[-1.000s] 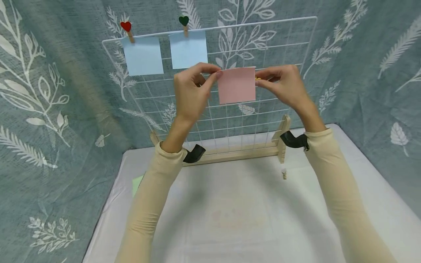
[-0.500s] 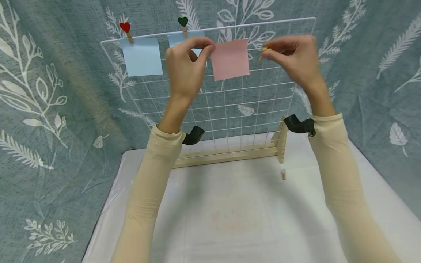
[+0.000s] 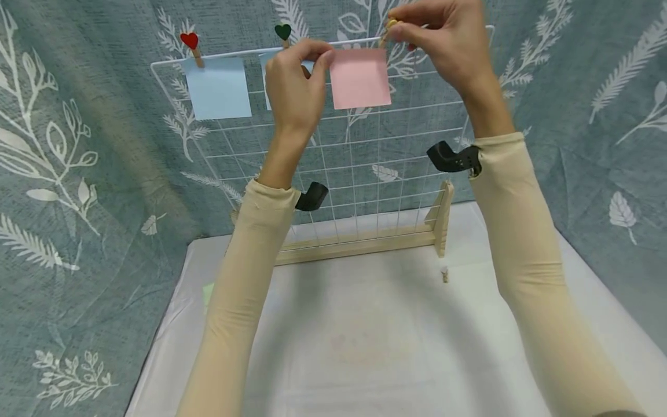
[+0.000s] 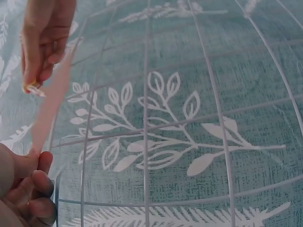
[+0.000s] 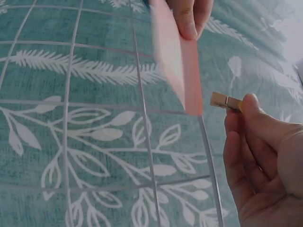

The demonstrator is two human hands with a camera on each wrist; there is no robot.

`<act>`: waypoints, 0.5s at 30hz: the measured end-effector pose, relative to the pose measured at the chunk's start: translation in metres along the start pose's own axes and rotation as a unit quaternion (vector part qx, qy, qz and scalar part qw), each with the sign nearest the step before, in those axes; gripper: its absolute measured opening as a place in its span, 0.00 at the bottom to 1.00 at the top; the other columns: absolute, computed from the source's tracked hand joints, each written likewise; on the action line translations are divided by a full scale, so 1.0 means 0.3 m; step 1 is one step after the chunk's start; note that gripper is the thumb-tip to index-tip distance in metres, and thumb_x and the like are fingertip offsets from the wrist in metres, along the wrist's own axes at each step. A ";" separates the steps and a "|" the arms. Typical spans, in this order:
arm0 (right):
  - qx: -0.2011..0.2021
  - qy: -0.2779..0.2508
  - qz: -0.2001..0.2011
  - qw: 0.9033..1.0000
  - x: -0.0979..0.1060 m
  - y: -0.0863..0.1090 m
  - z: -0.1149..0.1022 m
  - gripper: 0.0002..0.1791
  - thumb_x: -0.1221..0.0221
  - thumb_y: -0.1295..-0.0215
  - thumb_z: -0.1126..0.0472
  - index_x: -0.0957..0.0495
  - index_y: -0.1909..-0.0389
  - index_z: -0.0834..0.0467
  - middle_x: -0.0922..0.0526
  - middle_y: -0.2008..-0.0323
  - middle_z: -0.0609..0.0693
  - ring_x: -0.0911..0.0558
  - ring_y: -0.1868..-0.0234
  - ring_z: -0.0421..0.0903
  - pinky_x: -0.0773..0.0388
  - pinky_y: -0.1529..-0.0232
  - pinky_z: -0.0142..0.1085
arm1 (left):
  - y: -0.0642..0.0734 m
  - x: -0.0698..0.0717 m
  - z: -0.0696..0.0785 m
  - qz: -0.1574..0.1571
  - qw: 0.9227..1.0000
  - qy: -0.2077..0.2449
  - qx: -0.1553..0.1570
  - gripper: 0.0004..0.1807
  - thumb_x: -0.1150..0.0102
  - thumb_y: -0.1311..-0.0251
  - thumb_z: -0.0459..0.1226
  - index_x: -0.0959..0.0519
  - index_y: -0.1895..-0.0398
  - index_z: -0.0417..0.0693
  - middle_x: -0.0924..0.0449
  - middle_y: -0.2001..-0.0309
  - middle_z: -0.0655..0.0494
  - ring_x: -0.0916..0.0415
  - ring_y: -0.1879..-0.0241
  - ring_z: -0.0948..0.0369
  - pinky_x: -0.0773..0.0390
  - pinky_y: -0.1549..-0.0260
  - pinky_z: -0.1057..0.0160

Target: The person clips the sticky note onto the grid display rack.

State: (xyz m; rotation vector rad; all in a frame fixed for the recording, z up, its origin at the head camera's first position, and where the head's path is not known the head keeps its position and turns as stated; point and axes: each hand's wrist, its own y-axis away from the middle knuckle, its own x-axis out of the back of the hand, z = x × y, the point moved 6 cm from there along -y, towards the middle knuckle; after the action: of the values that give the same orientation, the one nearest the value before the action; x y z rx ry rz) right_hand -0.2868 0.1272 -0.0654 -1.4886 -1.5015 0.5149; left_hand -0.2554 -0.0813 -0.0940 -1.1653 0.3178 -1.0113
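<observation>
Before the curtain [image 3: 125, 174], pinching pink paper [image 3: 361, 84] in left hand [image 3: 296, 90], clothespin [image 5: 220, 99] at its one o'clock in right hand [image 3: 450, 46], risking slippage through shallow clipping.

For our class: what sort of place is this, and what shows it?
Probably an indoor tabletop display corner: leaf-patterned fabric hangs behind and beside a white-covered table, where a white wire grid holds clipped blue papers.

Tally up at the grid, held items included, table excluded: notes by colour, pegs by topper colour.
Blue notes: 2
Pink note: 1
Red-heart peg: 1
Green-heart peg: 1
Yellow-topped peg, in the right hand: 1
Total: 6
</observation>
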 end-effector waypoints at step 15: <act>-0.032 -0.007 -0.017 0.999 -0.070 -0.073 0.006 0.07 0.37 0.37 0.69 0.16 0.59 0.65 0.14 0.64 0.45 0.16 0.64 0.37 0.22 0.55 0.29 | -0.016 -0.020 -0.034 0.009 1.000 0.026 0.004 0.09 0.41 0.33 0.34 0.14 0.61 0.36 0.13 0.64 0.48 0.44 0.87 0.77 0.44 0.82 0.73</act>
State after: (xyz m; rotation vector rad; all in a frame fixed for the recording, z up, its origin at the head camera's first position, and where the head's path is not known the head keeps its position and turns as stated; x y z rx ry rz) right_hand -0.3037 0.1041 -0.0548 -1.5081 -1.5654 0.4625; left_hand -0.2679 -0.0831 -0.0956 -1.1282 0.3636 -1.0275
